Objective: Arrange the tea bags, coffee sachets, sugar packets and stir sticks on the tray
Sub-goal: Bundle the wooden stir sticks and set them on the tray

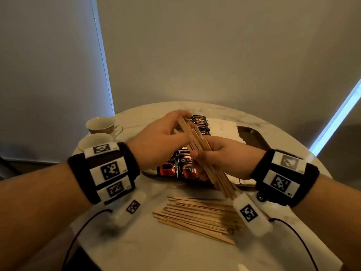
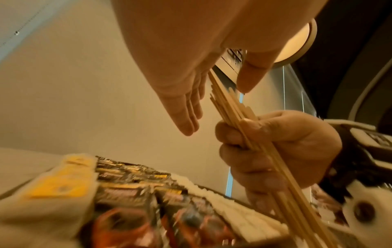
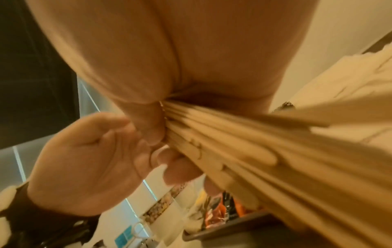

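Just beyond the fingers of the left hand (image 1: 156, 137) the tray (image 1: 251, 134) is crowded: dark coffee sachets (image 1: 199, 122) fill its middle and white sugar packets (image 1: 222, 127) lie beside them, with only a bare strip of tray to the right of those. The right hand (image 1: 220, 153) grips a bundle of stir sticks (image 1: 197, 141) slanting over the sachets, barring the way between both sets of fingers. Below the fingers, nearer the person, loose stir sticks (image 1: 197, 218) cover the table (image 1: 156, 251). Left of the left fingers stand two cups (image 1: 101, 126). Open tabletop lies beyond the tray.
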The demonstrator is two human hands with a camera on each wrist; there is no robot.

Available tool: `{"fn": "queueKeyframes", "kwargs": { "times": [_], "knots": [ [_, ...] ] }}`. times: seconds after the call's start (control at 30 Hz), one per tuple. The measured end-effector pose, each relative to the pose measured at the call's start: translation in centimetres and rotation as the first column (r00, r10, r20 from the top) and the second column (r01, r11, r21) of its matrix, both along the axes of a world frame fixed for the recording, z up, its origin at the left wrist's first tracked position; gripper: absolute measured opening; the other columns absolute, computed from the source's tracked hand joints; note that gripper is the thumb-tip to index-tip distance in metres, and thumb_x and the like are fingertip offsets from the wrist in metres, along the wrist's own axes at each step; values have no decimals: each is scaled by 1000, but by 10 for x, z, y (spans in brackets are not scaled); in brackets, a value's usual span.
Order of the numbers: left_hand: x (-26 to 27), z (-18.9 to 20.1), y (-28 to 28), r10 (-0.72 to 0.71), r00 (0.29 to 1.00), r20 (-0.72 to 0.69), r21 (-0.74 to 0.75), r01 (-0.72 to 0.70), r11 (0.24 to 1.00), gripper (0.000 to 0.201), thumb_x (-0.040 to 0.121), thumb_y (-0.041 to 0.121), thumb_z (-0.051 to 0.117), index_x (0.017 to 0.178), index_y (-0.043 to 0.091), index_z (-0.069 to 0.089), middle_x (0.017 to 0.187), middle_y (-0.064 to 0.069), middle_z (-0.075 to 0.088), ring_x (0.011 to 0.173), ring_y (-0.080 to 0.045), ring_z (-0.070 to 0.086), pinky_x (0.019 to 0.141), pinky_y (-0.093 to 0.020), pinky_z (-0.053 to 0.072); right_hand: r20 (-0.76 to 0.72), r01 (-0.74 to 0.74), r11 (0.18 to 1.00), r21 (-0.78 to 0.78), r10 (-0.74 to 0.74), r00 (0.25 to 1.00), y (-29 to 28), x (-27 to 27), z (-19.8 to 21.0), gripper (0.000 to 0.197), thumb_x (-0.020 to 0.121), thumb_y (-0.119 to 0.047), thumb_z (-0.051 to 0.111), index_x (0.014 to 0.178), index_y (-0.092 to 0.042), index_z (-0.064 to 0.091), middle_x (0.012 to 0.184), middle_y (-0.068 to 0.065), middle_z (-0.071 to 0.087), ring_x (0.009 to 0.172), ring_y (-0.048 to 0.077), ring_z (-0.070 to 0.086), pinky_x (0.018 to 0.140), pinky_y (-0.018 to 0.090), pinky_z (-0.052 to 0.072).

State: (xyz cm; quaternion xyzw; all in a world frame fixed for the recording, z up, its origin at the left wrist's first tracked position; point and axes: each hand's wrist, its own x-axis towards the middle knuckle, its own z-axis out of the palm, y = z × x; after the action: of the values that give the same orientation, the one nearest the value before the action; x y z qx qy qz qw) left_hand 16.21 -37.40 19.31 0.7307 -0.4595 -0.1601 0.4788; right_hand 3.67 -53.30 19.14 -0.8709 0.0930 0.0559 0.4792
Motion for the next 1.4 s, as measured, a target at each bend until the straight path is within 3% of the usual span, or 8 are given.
{"fn": "queueKeyframes", "kwargs": {
  "times": [0.13, 0.23, 0.43, 0.7, 0.8, 1.07, 1.23, 1.4],
  "knots": [
    [8, 15, -29, 9, 996, -85, -100, -17, 995, 27, 104, 32, 53, 129, 27, 62, 118, 8, 73, 112, -14, 69, 103, -48, 54, 93, 1, 976, 218, -22, 995, -5, 10, -4, 11, 100, -26, 62, 105, -18, 56, 78, 5, 61, 69, 26, 61, 76, 41, 58],
    [9, 26, -47, -57, 990, -131, -84, 46, 995, 23, 108, 14, 50, 119, 17, 69, 112, -1, 76, 110, -18, 72, 101, -47, 57, 113, 22, 928, 373, -69, 991, -9, 17, -5, 17, 96, -23, 67, 90, -12, 56, 63, 4, 50, 53, 20, 51, 58, 35, 53],
    [19, 47, -63, -169, 950, -261, -168, 128, 977, 38, 104, 38, 53, 132, 13, 62, 121, -9, 74, 107, -29, 73, 93, -43, 60, 210, 3, 830, 558, -144, 967, -21, 32, 5, 14, 83, -35, 70, 84, -23, 63, 55, 0, 40, 40, 13, 40, 43, 26, 44],
    [53, 12, -78, -269, 695, -667, -303, 77, 950, 74, 102, 69, 29, 124, 8, 64, 100, -11, 73, 84, -23, 73, 72, -36, 59, 547, -266, 666, 697, -255, 797, -39, 64, 20, 41, 86, -47, 66, 60, -20, 50, 48, -4, 34, 37, 10, 34, 45, 25, 37],
    [52, -8, -82, -298, 589, -751, -272, 136, 953, 77, 98, 75, 31, 100, 10, 73, 92, -8, 70, 81, -23, 67, 78, -38, 53, 621, -335, 629, 701, -307, 722, -41, 75, 26, 44, 80, -46, 71, 60, -18, 43, 48, -2, 34, 38, 12, 36, 47, 27, 39],
    [51, -27, -85, -216, 409, -887, -184, 117, 976, 87, 97, 77, 30, 116, 1, 69, 110, -21, 71, 106, -40, 70, 99, -50, 54, 711, -308, 698, 646, -403, 577, -47, 91, 18, 47, 79, -42, 77, 65, -12, 43, 51, 0, 38, 44, 17, 41, 58, 35, 46],
    [49, -29, -85, -226, 311, -923, -244, -20, 969, 85, 102, 71, 32, 140, -2, 56, 132, -23, 67, 120, -38, 67, 102, -48, 55, 671, -104, 856, 507, -315, 671, -50, 97, 1, 23, 88, -16, 75, 76, -15, 56, 66, 2, 58, 73, 27, 62, 77, 46, 51],
    [55, -37, -87, -170, 309, -936, -214, -114, 970, 86, 102, 69, 34, 139, -6, 56, 135, -27, 64, 127, -40, 62, 112, -50, 47, 594, -38, 812, 582, -393, 702, -47, 101, -8, 29, 90, -26, 74, 76, -17, 50, 60, -1, 52, 66, 23, 61, 77, 53, 51]
  ]
}}
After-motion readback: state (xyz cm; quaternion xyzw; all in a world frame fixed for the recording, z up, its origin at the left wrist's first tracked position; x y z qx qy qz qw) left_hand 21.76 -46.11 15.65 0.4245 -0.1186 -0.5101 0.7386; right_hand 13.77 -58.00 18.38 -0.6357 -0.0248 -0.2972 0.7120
